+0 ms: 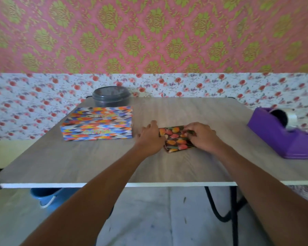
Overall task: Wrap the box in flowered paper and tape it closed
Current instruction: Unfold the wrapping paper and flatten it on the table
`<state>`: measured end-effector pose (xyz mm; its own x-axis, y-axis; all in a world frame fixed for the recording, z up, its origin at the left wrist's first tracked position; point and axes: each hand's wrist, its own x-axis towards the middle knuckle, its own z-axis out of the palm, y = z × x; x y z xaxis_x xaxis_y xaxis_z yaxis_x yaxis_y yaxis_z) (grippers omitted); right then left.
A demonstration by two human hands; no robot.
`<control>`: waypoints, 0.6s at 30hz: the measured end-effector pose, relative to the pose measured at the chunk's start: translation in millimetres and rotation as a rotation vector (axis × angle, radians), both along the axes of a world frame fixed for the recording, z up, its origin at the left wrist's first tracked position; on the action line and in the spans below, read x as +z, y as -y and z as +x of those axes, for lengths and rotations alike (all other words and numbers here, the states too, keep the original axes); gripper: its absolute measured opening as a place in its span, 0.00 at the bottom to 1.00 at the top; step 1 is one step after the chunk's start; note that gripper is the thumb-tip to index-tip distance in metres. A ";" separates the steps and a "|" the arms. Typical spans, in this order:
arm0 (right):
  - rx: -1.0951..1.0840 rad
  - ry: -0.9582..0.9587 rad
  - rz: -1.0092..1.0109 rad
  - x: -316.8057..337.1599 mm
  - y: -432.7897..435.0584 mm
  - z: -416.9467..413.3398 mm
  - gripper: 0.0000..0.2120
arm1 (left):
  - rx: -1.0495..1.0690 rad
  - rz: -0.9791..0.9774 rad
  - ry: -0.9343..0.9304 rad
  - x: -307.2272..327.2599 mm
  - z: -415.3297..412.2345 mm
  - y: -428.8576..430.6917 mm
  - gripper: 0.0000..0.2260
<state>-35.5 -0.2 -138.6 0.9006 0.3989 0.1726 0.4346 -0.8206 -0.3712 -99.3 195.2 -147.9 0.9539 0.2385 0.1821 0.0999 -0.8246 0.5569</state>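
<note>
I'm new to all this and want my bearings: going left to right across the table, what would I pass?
Patterned box → left hand → flowered parcel → right hand → tape dispenser.

table (pixel 185 110) layout, seen from the near edge
box (pixel 98 123) at left, round tub (pixel 110 96) just behind it; folded paper (pixel 176 139) at centre, left hand (pixel 149 137) at its left end, right hand (pixel 203 137) on its right half; tape dispenser (pixel 281 134) at right edge, well apart.
</note>
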 end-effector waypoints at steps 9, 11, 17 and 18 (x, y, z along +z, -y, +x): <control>0.127 0.019 0.138 -5.4 -2.6 27.9 0.21 | 0.180 -0.520 0.239 0.2 46.4 4.6 0.07; 0.121 0.075 0.085 -10.7 -1.3 24.9 0.38 | 0.174 -0.585 0.308 -4.0 50.1 4.0 0.10; 0.296 0.131 0.054 -21.4 0.9 29.5 0.40 | 0.193 -0.913 0.417 -9.5 50.7 -6.8 0.06; 0.316 0.160 0.073 -23.1 0.2 31.9 0.36 | 0.160 -0.999 0.422 -8.2 48.4 -6.7 0.06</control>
<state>-3.6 -0.4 -161.7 0.6942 0.6344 0.3399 0.7197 -0.6103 -0.3310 -51.0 201.9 -156.1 0.8051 0.5758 0.1425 -0.1903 0.0231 0.9815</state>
